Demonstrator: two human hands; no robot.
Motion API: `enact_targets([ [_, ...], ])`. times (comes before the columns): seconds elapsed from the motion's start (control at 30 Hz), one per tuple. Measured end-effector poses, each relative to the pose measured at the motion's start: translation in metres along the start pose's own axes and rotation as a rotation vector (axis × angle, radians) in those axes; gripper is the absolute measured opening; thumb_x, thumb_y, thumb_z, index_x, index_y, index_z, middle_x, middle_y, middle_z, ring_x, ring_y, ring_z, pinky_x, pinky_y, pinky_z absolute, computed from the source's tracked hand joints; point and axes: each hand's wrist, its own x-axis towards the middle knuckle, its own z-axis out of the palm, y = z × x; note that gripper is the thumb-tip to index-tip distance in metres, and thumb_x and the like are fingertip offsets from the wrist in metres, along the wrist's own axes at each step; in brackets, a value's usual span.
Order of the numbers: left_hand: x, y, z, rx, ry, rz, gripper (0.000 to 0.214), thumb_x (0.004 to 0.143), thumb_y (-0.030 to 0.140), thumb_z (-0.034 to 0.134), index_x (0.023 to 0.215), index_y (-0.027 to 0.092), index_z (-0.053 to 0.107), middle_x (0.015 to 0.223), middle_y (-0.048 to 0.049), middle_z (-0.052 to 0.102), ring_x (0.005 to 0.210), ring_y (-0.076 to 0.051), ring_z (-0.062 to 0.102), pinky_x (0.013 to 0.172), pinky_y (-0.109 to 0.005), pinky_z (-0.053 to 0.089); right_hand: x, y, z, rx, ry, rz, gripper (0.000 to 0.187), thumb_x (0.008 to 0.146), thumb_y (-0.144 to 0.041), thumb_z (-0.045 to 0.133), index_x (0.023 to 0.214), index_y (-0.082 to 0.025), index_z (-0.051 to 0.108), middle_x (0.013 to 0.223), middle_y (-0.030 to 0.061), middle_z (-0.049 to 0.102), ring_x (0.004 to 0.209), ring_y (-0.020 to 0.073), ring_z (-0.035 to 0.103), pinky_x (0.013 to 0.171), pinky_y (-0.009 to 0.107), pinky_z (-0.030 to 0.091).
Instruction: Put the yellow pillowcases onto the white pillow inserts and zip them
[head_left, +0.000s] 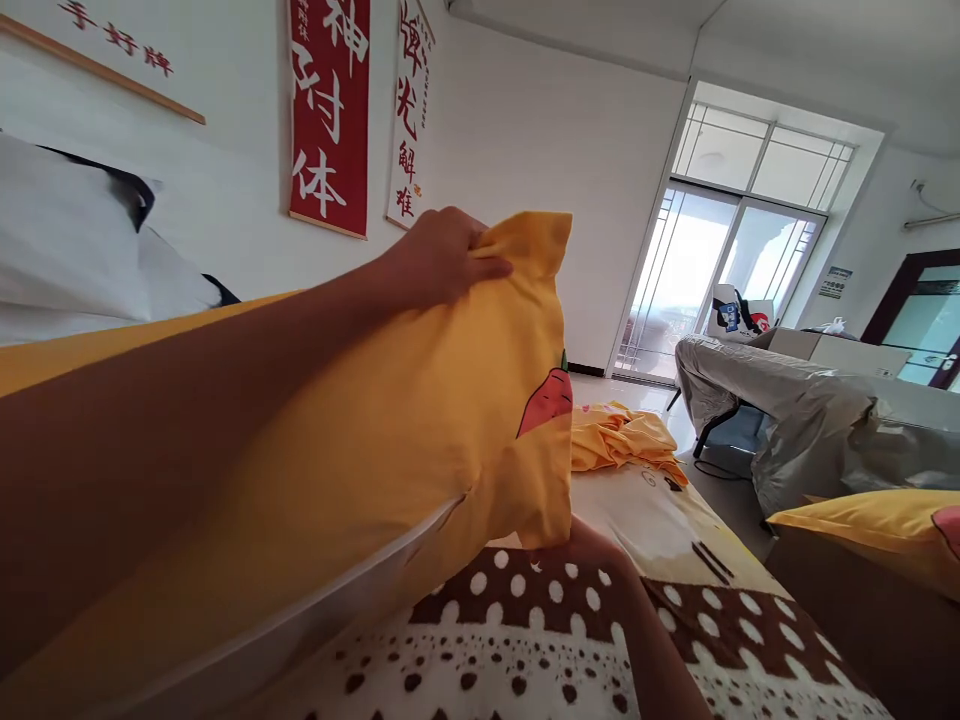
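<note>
A yellow pillowcase (420,400) with a red cartoon fruit printed on it is held up in front of me, and it fills much of the view. White filling or a pillow (360,585) shows through a long slit along its lower side. My left hand (450,255) is closed on the upper corner, thumb on the near face and the other fingers bent over the edge. Down at the lower corner, my right hand (589,550) grips the cloth, its fingers mostly hidden behind the case.
Below lies a brown and cream dotted blanket (525,640), with crumpled yellow cloth (626,440) at its far end. Another yellow pillow (885,530) sits at the right. Behind it stands a plastic-covered table (810,390). A large white bag (67,230) is at the left.
</note>
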Motion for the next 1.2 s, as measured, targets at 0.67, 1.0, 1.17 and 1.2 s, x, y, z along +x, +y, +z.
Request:
enact_targets([
  [0.67, 0.008, 0.018, 0.078, -0.144, -0.116, 0.136, 0.033, 0.069, 0.049, 0.058, 0.064, 0.016, 0.056, 0.057, 0.0012, 0.045, 0.055, -0.011, 0.039, 0.052, -0.025, 0.027, 0.015, 0.009, -0.004, 0.313, 0.158, -0.068, 0.037, 0.061, -0.037, 0.075, 0.088, -0.014, 0.066, 0.084, 0.0028, 0.069, 0.078, 0.0221, 0.061, 0.071, 0.032, 0.050],
  [1.0, 0.002, 0.020, 0.098, 0.140, -0.121, 0.239, 0.051, 0.082, 0.062, 0.037, 0.081, 0.017, 0.062, 0.066, -0.0064, 0.058, 0.061, -0.018, 0.052, 0.054, -0.027, 0.029, 0.011, 0.025, -0.010, 0.193, -0.020, -0.080, 0.041, 0.066, -0.035, 0.070, 0.103, -0.017, 0.066, 0.098, 0.0047, 0.069, 0.090, 0.0242, 0.062, 0.079, 0.036, 0.052],
  [1.17, -0.016, 0.026, 0.108, 0.361, -0.072, 0.323, 0.045, 0.090, 0.048, 0.031, 0.100, 0.014, 0.059, 0.072, -0.0095, 0.063, 0.068, -0.023, 0.059, 0.063, -0.031, 0.036, 0.014, 0.032, -0.008, 0.142, -0.046, -0.107, 0.035, 0.067, -0.032, 0.068, 0.099, -0.019, 0.066, 0.094, 0.0037, 0.070, 0.095, 0.0251, 0.061, 0.083, 0.039, 0.051],
  [1.2, -0.020, 0.027, 0.110, 0.398, -0.038, 0.366, 0.042, 0.091, 0.044, 0.031, 0.101, 0.013, 0.058, 0.074, -0.0102, 0.064, 0.070, -0.023, 0.059, 0.066, -0.032, 0.037, 0.015, 0.033, -0.007, 0.135, -0.045, -0.104, 0.034, 0.066, -0.031, 0.068, 0.098, -0.019, 0.067, 0.093, 0.0034, 0.070, 0.094, 0.0246, 0.061, 0.083, 0.039, 0.052],
])
